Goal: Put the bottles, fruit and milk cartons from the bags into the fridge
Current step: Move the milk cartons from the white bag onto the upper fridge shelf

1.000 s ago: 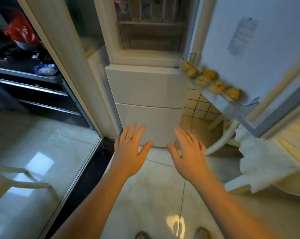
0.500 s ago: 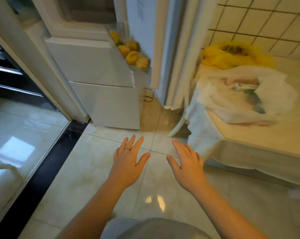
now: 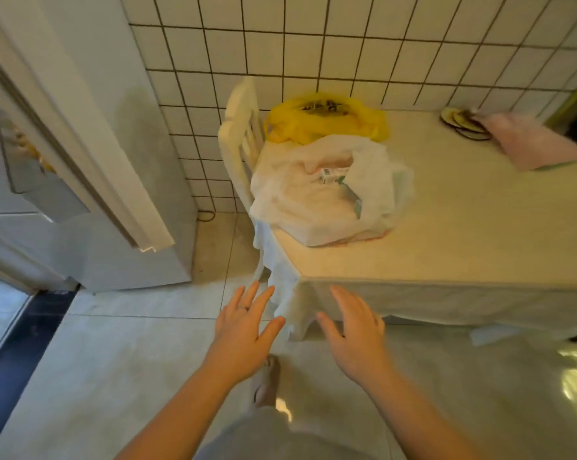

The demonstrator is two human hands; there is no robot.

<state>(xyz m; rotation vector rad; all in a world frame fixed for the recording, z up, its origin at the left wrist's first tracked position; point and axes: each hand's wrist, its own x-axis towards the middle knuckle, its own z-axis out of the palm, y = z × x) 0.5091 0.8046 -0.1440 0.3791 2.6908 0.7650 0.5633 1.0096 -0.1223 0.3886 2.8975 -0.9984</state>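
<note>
Nearest the camera, my two bare forearms reach forward over a glossy pale tiled floor (image 3: pixel 114 360). My left hand (image 3: pixel 242 330), a thin ring on one finger, and my right hand (image 3: pixel 355 333) are both spread flat with fingers apart, palms down, holding nothing; they sit side by side with a gap between them. Below them a sandalled foot (image 3: pixel 265 380) and a grey garment edge are partly cut off by the lower frame.

Just beyond the fingertips hangs the crumpled corner of a cream cloth covering the bench (image 3: pixel 446 254); the right hand is in front of the cloth's hanging edge, and I cannot tell whether it touches.

On the bench near its left edge lies a thin, wrinkled translucent white plastic bag (image 3: pixel 313 207), mouth open; a printed carton (image 3: pixel 330 174) shows inside, its remaining contents blurred by the film. Touching it behind is a crinkled yellow plastic bag (image 3: pixel 326 121), its contents hidden. A cream slatted chair back (image 3: pixel 240 127) stands at the bench's left.

To the left, the smooth white open fridge door (image 3: pixel 91 127) is cropped; its shelf holds blurred yellow fruit (image 3: pixel 31 151). Farthest right lie a folded pink cloth (image 3: pixel 529 144) and dark-rimmed plates (image 3: pixel 463 122), below a white square-tiled wall (image 3: pixel 346 44).
</note>
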